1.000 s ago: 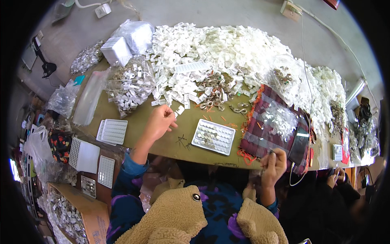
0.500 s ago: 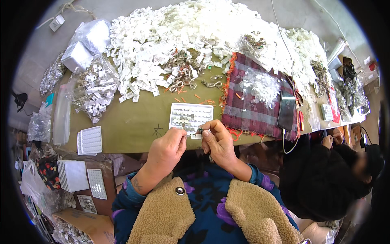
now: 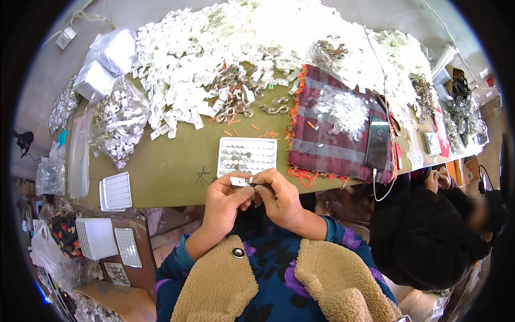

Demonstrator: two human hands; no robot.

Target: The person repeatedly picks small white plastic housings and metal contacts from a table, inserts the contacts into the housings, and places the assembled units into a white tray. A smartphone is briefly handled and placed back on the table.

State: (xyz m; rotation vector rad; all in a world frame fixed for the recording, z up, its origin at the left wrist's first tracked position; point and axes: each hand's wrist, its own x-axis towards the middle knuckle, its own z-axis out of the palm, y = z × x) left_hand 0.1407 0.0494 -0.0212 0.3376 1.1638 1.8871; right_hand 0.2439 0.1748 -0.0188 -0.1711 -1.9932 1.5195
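Observation:
My left hand (image 3: 221, 203) is closed in a pinch on a small white plastic piece (image 3: 238, 182), held just over the table's front edge. Fingertips of my right hand (image 3: 283, 199) meet it there, closed on a small dark piece (image 3: 251, 183) that is too tiny to make out. Both hands nearly touch. Right behind them lies a white tray (image 3: 274, 155) with rows of round wells, several holding small silvery discs. Small orange bits (image 3: 254, 127) and wire-like loops (image 3: 274, 109) lie beyond the tray.
A heap of white plastic pieces (image 3: 182, 64) covers the far table. A plaid cloth (image 3: 316, 145) at right bears clear bits and a phone (image 3: 377, 142) on a cable. Bagged parts (image 3: 120, 123) and stacked trays (image 3: 116, 192) lie left. Another person (image 3: 429, 236) sits at right.
My hands have come together, and the left has turned. The white piece now shows clearly between my fingertips; before, it was mostly hidden.

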